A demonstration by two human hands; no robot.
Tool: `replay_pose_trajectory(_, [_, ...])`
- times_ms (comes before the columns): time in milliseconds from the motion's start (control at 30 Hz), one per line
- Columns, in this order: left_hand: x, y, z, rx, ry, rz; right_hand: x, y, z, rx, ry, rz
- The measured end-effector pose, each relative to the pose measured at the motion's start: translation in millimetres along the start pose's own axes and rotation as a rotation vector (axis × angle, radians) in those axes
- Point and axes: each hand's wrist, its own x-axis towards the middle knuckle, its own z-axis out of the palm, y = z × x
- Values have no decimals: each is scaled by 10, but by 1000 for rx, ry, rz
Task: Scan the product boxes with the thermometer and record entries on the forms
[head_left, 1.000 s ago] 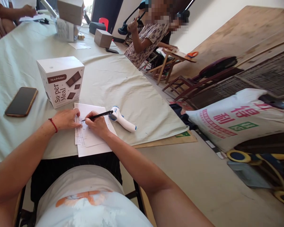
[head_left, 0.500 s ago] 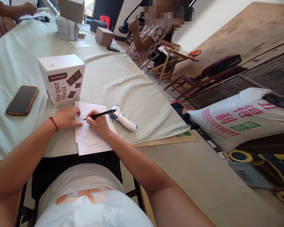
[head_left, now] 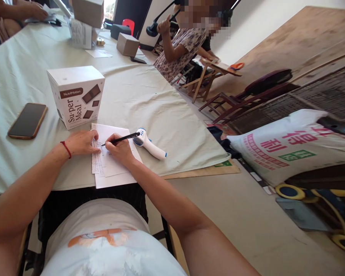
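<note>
A black pen [head_left: 127,137] is gripped in my right hand [head_left: 118,150], its tip on the paper. Small handwriting covers the left part of the white sheets [head_left: 117,172], which lie stacked at the table's near edge. My left hand [head_left: 81,143], with a red cord at the wrist, rests open at the left edge of the paper, thumb and fingers apart. Just right of the sheets lies a white and blue infrared thermometer [head_left: 150,145]. Behind my left hand stands a white "Su-per Meal" box [head_left: 77,97].
A smartphone [head_left: 28,120] lies left on the cloth-covered table [head_left: 172,126]. Cardboard boxes [head_left: 128,45] and a clear bin [head_left: 81,33] stand farther back. One person [head_left: 178,50] is beyond the table; another person's arm [head_left: 25,11] shows far left. A printed sack [head_left: 293,142] lies right.
My hands stay almost in place, with the pen tip still on the paper. The other person's hand at far left has shifted slightly down over papers. The view has shifted slightly.
</note>
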Motion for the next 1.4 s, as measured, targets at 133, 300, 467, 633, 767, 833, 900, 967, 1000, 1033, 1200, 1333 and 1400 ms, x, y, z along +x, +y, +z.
replay_pose_trajectory(133, [-5, 6, -7, 6, -12, -2, 7, 13, -9, -20, -14, -2])
replay_pose_trajectory(300, [-1, -14, -3, -11, -20, -11, 15, 67, -13, 33, 14, -64])
replay_pose_trajectory(467, [10, -31, 7, -28, -20, -5, -8, 92, -44, -29, 1, -271])
replay_pose_trajectory(633, [5, -46, 15, -24, -15, -7, -59, 152, -294, -345, -102, -447])
replay_pose_trajectory(767, [10, -62, 32, -41, -14, -17, -60, 322, -516, -591, -161, -445])
replay_pose_trajectory(833, [16, -69, 40, -45, -15, -19, -51, 410, -558, -616, -108, -432])
replay_pose_trajectory(900, [23, -75, 44, -44, -15, -21, -45, 463, -561, -570, -46, -436])
replay_pose_trajectory(967, [26, -78, 44, -42, -11, -16, -48, 472, -553, -490, -18, -443])
replay_pose_trajectory(1000, [27, -80, 42, -40, -7, -13, -53, 463, -552, -452, -18, -445])
replay_pose_trajectory(1033, [26, -82, 39, -39, -5, -10, -62, 448, -554, -421, -23, -445])
replay_pose_trajectory(1200, [19, -98, 31, -53, -8, -5, -118, 390, -562, -415, -103, -452])
replay_pose_trajectory(1333, [19, -113, 44, -61, 17, -4, -122, 403, -525, -466, -112, -449])
replay_pose_trajectory(1400, [14, -116, 48, -64, 28, -6, -114, 412, -508, -467, -114, -450])
